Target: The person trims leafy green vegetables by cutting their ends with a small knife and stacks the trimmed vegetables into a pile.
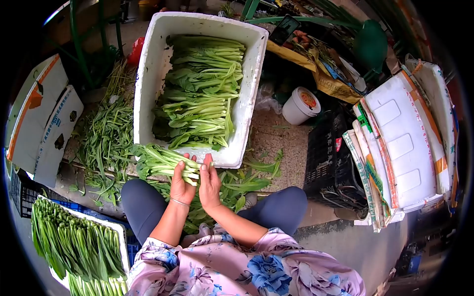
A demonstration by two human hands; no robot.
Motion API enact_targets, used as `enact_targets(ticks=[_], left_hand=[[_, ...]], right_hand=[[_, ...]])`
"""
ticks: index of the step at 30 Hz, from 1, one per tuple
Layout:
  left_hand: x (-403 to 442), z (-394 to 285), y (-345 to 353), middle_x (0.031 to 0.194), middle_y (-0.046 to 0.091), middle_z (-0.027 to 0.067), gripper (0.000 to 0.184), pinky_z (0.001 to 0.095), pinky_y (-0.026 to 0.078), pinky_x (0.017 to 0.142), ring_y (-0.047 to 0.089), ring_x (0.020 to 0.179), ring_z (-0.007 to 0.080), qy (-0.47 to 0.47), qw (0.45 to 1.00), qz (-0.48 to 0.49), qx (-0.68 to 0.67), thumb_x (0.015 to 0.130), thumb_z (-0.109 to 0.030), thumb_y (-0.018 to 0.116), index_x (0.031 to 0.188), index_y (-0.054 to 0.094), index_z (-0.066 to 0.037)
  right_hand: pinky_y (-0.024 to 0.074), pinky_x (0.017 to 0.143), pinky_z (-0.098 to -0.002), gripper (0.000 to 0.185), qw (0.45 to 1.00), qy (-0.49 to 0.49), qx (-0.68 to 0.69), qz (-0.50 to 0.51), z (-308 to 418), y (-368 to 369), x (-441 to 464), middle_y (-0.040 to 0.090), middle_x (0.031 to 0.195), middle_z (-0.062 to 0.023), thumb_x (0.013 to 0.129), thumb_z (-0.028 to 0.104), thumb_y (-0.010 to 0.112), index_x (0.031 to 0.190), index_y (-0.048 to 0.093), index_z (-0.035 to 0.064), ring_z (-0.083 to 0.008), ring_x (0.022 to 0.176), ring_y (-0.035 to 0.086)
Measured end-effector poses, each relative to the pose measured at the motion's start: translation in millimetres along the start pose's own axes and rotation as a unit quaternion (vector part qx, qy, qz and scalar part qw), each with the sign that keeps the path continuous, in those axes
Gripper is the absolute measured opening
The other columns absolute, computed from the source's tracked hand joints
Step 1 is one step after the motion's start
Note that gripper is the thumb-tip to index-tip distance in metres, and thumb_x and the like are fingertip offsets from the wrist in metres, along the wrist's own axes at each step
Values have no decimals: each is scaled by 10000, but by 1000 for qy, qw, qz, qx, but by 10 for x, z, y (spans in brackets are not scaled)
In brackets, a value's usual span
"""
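My left hand [183, 185] is closed around a bunch of leafy green vegetables [160, 163]. The pale stem ends point right and the leaves point left. Beside it, my right hand [210, 185] has its fingers stretched out, with the palm side turned to the cut stem ends. Just beyond both hands stands a white foam box [197, 22], its near wall close to my fingertips. Rows of the same leafy greens [202, 93] lie inside it, leaves to the left and stems to the right.
Loose leaves and trimmings [106, 140] cover the ground at left. A foam tray of greens [76, 241] sits at lower left. To the right are a black crate [328, 153], stacked foam boxes [407, 143] and a white bucket [299, 108]. A phone [285, 28] is mounted beyond the box.
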State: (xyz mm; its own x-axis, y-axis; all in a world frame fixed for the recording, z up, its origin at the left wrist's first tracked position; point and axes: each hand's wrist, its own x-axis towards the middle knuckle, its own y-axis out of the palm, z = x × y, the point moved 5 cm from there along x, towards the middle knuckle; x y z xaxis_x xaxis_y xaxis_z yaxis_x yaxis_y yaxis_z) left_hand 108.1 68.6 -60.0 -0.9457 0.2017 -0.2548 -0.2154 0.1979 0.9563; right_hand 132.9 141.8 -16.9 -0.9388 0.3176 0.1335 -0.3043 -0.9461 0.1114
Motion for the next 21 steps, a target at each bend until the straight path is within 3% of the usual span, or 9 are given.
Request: enact_targets(ticks=[2, 3, 6, 10, 14, 16, 17, 20, 21], left_hand=[[-22, 112, -3, 1100, 482, 71, 431, 331, 394, 920, 470, 1027, 190, -36, 999, 6, -18, 788, -222, 606, 1147, 443, -48], [-10, 112, -18, 1100, 493, 65, 333, 326, 383, 930, 464, 1040, 193, -47, 998, 11, -31, 801, -253, 593, 1086, 505, -106], [-6, 83, -21, 1088, 491, 49, 396, 315, 400, 900, 479, 1004, 173, -39, 999, 23, -21, 799, -249, 601, 1126, 470, -68], [-35, 108, 26, 1119, 497, 27, 345, 314, 384, 906, 462, 1027, 169, -64, 998, 26, 2, 823, -281, 570, 1124, 506, -127], [-18, 119, 1, 1117, 497, 19, 370, 315, 379, 910, 454, 1035, 158, -52, 998, 46, 2, 821, -299, 572, 1149, 500, -144], [-34, 104, -32, 1114, 499, 13, 361, 321, 373, 916, 449, 1044, 154, -45, 999, -14, 23, 818, -298, 576, 1141, 508, -150], [-52, 117, -13, 1108, 502, 9, 349, 326, 372, 914, 452, 1035, 160, -62, 998, -15, 21, 818, -291, 578, 1127, 504, -148], [-19, 124, -138, 1118, 502, 15, 359, 337, 381, 900, 466, 1011, 168, -62, 996, -37, 53, 812, -283, 589, 1128, 486, -147], [-18, 120, -132, 1120, 503, 21, 385, 349, 391, 880, 480, 986, 184, -54, 996, -26, 71, 797, -288, 610, 1123, 471, -136]], right_hand=[[361, 910, -290, 569, 992, -44, -121, 5, 73, 73, -72, 438, 1235, -203, 883, 298, 454, 1318, 255, -9, -252, 1142, 444], [369, 895, -302, 571, 995, -42, -96, -6, 76, 99, -50, 469, 1199, -206, 863, 330, 483, 1294, 316, -5, -268, 1103, 473], [380, 880, -319, 558, 990, -13, -138, -1, 55, 127, 42, 518, 1139, -193, 863, 345, 481, 1283, 344, 4, -273, 1065, 497], [441, 746, -340, 436, 976, -80, -200, -21, 98, 111, 150, 594, 976, -161, 831, 359, 536, 1096, 507, 14, -299, 898, 570], [438, 714, -318, 361, 963, -45, -264, -12, 281, 126, 125, 612, 877, -124, 815, 320, 577, 996, 530, 11, -239, 802, 584], [455, 673, -343, 365, 965, -17, -261, -2, 13, 52, 219, 619, 832, -150, 792, 357, 594, 938, 557, 25, -318, 753, 592], [460, 639, -340, 351, 973, -47, -223, -30, -62, 9, 251, 617, 722, -125, 763, 350, 636, 864, 573, 20, -276, 664, 596], [462, 621, -322, 357, 987, 43, -155, -10, -183, -49, 316, 610, 707, -109, 762, 332, 646, 845, 571, -6, -200, 633, 582], [459, 549, -289, 354, 990, 12, -138, -21, -145, -56, 338, 598, 681, -86, 765, 306, 651, 825, 561, -31, -134, 595, 557]])
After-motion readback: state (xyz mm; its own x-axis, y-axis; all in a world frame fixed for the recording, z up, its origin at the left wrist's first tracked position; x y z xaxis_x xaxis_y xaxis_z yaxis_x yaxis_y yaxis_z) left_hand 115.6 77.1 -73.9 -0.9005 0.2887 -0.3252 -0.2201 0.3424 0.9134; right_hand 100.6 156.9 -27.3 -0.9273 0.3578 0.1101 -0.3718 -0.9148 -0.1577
